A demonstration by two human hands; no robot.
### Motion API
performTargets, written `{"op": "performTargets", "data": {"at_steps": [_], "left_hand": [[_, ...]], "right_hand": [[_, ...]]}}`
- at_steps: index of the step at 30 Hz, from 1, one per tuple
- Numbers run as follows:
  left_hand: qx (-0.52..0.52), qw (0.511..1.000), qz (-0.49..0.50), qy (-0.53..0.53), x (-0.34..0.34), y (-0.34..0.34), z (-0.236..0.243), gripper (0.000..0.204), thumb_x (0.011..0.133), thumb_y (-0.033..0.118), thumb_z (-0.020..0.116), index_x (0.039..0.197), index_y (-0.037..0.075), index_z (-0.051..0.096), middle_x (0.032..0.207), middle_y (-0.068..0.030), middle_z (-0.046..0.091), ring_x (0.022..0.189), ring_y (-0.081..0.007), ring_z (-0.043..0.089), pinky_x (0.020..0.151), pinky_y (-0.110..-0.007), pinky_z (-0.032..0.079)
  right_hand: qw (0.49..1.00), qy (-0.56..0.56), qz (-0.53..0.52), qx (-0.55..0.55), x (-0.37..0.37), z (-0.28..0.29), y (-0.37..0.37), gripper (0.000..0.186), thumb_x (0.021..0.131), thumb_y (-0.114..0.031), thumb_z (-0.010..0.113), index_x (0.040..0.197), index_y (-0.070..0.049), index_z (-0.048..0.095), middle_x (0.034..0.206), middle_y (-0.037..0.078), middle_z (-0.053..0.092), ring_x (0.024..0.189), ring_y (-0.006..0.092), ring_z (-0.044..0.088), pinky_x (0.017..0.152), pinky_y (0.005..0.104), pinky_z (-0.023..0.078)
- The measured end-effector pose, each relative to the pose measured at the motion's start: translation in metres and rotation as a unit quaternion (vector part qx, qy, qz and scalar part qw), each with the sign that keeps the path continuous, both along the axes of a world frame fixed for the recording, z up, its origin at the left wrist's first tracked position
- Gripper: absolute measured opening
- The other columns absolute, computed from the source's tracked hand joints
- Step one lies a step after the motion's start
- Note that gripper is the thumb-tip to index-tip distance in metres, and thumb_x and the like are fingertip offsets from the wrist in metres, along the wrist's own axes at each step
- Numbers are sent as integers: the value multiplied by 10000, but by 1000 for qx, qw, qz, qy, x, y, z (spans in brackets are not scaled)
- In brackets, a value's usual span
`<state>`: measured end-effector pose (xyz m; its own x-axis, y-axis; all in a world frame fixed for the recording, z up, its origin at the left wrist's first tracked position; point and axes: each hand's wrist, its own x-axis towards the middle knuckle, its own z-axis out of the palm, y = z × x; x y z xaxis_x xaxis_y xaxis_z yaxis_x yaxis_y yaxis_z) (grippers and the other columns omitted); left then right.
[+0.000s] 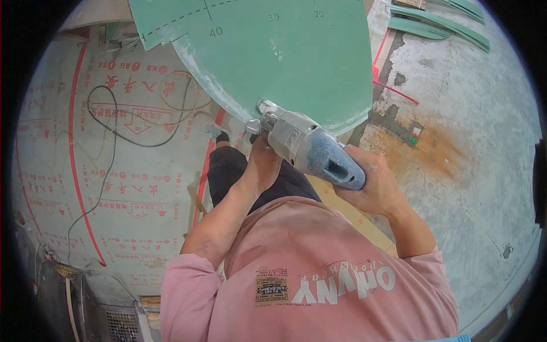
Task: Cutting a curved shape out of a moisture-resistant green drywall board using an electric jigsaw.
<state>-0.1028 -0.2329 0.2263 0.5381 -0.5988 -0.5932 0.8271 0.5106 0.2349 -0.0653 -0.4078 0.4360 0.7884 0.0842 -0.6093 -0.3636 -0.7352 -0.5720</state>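
Observation:
A power tool [296,142] with a silver metal body and a worn blue rear handle lies slantwise between my hands. My right hand [370,179] is wrapped round the rear of its handle. My left hand [263,162] is closed under its front end; part of those fingers is hidden behind the tool. The metal head is against or just over the curved edge of a green board [296,74]. White dust lies along that edge, and a dashed line and printed scale run across the far part of the board. Whether a blade touches it, I cannot tell.
Printed protective sheeting [137,188] with red tape covers the floor at left. A black cable [117,134] loops over it. Green offcuts [441,25] lie at the far right on bare concrete [484,188]. A thin red rod [399,94] lies near the board.

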Motion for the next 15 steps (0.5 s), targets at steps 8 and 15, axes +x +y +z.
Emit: {"op": "performTargets", "data": {"at_steps": [8,15], "left_hand": [[4,1000,8,10,7,3,9,221,984,7,590,1196,-38,634,1156,-87,677,1085,-153,638,956,-292,502],[79,993,-58,-68,9,8,5,224,984,20,599,1199,-34,634,1173,-82,680,1078,-148,636,956,-291,501]], "right_hand": [[1000,6,-2,-8,0,2,2,264,727,-43,765,976,-31,676,814,142,660,700,314,637,686,357,520],[1000,9,-3,7,1,1,4,307,717,-114,766,984,-35,636,853,192,654,776,421,640,689,438,515]]}}
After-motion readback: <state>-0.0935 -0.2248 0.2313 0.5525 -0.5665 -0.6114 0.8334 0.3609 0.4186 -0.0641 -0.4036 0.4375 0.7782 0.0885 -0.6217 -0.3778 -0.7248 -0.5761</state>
